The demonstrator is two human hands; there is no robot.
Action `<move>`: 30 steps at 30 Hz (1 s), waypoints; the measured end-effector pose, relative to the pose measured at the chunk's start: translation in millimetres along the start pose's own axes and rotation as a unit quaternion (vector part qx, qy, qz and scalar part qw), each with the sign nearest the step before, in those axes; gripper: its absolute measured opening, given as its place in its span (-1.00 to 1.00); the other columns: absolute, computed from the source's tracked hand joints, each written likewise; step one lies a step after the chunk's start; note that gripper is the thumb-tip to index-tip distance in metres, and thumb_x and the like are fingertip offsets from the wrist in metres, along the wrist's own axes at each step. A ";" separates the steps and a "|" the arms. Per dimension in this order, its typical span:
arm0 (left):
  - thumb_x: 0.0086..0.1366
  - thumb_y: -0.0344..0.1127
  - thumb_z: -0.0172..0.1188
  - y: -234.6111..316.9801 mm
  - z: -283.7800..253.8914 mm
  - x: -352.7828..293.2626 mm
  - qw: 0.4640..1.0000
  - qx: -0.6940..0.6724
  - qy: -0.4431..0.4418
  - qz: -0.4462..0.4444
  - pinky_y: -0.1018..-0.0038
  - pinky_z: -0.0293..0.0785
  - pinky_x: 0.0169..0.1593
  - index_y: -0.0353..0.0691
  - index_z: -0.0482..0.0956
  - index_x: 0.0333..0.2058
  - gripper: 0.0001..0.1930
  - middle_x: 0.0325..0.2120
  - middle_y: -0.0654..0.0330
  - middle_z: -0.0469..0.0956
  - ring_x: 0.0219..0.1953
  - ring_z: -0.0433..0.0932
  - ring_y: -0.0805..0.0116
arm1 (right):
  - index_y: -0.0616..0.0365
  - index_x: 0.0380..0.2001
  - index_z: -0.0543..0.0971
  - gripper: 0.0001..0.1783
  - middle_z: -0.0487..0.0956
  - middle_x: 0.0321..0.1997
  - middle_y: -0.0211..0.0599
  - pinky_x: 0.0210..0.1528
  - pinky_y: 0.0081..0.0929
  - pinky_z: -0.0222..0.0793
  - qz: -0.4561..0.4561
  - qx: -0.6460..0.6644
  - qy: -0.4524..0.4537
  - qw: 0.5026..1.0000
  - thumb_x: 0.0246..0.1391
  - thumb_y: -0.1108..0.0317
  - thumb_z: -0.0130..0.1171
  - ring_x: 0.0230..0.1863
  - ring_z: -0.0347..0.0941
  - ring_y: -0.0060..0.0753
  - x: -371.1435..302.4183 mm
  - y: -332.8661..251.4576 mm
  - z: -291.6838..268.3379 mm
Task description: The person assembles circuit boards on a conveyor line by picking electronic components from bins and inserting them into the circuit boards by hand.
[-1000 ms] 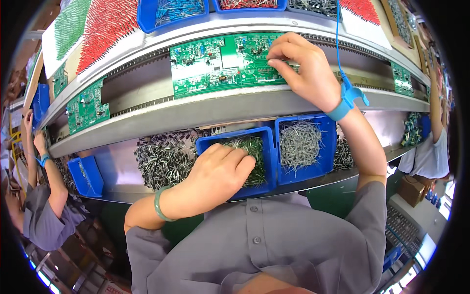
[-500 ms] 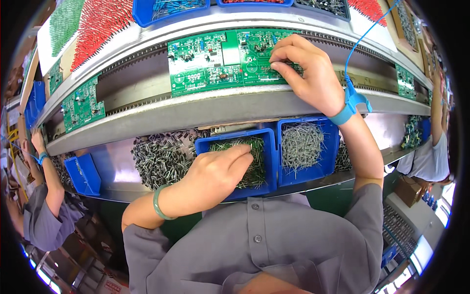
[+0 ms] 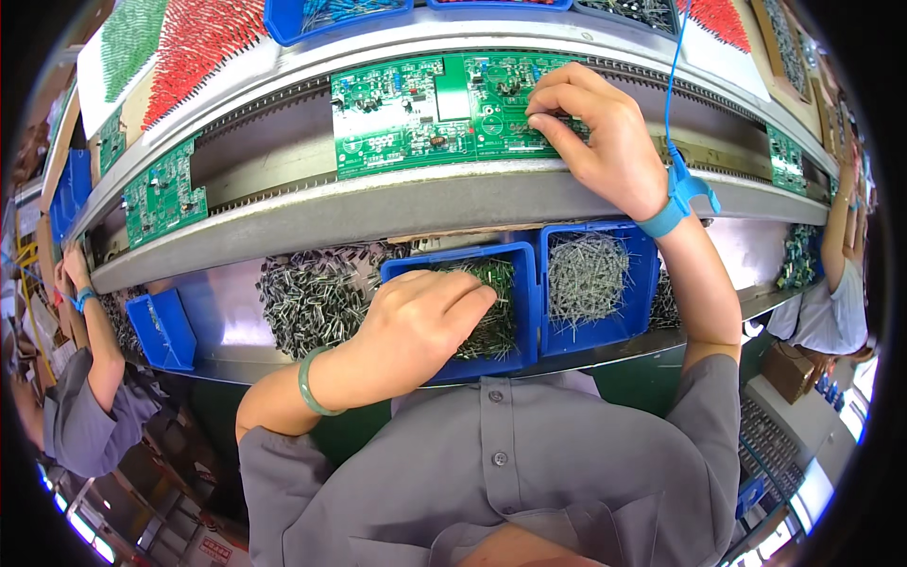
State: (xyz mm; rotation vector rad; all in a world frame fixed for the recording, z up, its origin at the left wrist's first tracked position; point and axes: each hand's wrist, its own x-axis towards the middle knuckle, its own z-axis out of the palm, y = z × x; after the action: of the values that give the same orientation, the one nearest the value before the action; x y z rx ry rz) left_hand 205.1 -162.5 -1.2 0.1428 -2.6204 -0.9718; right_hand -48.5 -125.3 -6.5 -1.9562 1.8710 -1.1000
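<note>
My right hand (image 3: 609, 137) is over the right part of a green circuit board panel (image 3: 402, 156) on the rail. Its thumb and index finger are pinched at the board's surface; whatever they hold is too small to make out. A blue wrist strap (image 3: 669, 213) with a cord is round that wrist. My left hand (image 3: 416, 321), with a green bangle (image 3: 307, 383) on the wrist, is held over a blue bin (image 3: 529, 317) of small green parts with wire leads (image 3: 493, 326). Its fingers are curled together, and their tips and anything in them are hidden.
Right of that bin stands another blue bin (image 3: 647, 283) of pale leaded parts. A heap of small metallic cylindrical parts (image 3: 312, 302) lies to the left. More boards (image 3: 165, 198) sit along the rail. Blue trays (image 3: 283, 24) line the far side. Co-workers' arms (image 3: 99, 340) show at both sides.
The whole view has shifted slightly. My right hand keeps its pinch at the same spot on the board. My left fingers curl a little more over the bin. The left co-worker's hands have come together.
</note>
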 end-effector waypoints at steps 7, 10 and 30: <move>-0.14 -0.62 0.21 -0.9 1.5 3.3 1.000 0.006 0.018 -0.005 0.41 0.49 -0.42 -0.33 0.55 -0.38 -0.75 -0.41 0.11 0.50 -0.44 0.54 0.22 | 0.21 -0.41 0.54 -0.92 0.50 -0.32 -0.20 -0.27 -0.25 0.41 -0.003 -0.022 0.009 1.000 -0.04 0.49 0.17 -0.30 0.47 -0.03 -0.2 -2.7 3.6; -0.12 -0.64 0.20 0.2 -4.2 5.8 1.000 -0.006 0.015 -0.020 0.45 0.46 -0.44 -0.33 0.56 -0.37 -0.75 -0.44 0.13 0.47 -0.47 0.51 0.24 | 0.20 -0.41 0.54 -0.93 0.50 -0.32 -0.21 -0.27 -0.24 0.41 -0.005 -0.027 0.013 1.000 -0.03 0.47 0.17 -0.30 0.47 -0.03 -0.8 -4.1 5.8; 0.09 -0.58 0.13 -84.7 -59.3 35.3 0.981 0.132 0.116 -0.083 0.28 0.47 -0.21 -0.24 0.52 -0.17 -0.71 -0.41 0.08 0.54 -0.29 0.53 0.06 | 0.23 -0.41 0.52 -0.79 0.45 -0.34 -0.12 -0.24 -0.25 0.38 -0.053 -0.085 -0.076 0.992 -0.22 0.56 0.27 -0.28 0.43 -0.04 -48.2 -55.3 -30.7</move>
State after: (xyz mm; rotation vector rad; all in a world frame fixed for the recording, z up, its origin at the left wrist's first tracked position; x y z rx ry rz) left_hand 190.7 -270.8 -4.3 0.5148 -2.5349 -0.6077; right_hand -21.3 -61.2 32.0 -2.1874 1.8529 -0.8142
